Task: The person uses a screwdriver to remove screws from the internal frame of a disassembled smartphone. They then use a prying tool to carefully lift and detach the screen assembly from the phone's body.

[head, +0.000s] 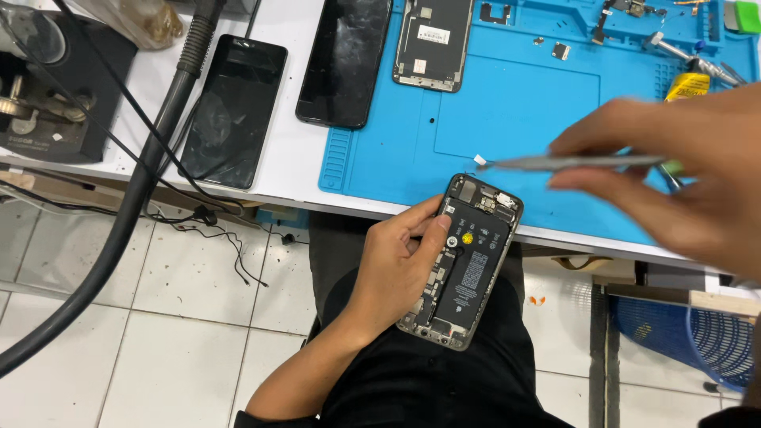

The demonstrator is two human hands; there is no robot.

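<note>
Gripping one opened phone point(468, 261) in left hand point(396, 269), right hand point(682, 170) blurred, seemingly pinching one tweezers point(571, 162)

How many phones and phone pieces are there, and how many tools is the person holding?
Opened phone, held in the left hand: 1
Whole dark phones on the white table: 2
Loose screen panel on the blue mat: 1
Tweezers in the right hand: 1
Total: 5

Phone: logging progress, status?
Left hand holds opened phone. Right hand holds tweezers, small white part at tip. Nothing between.
</note>
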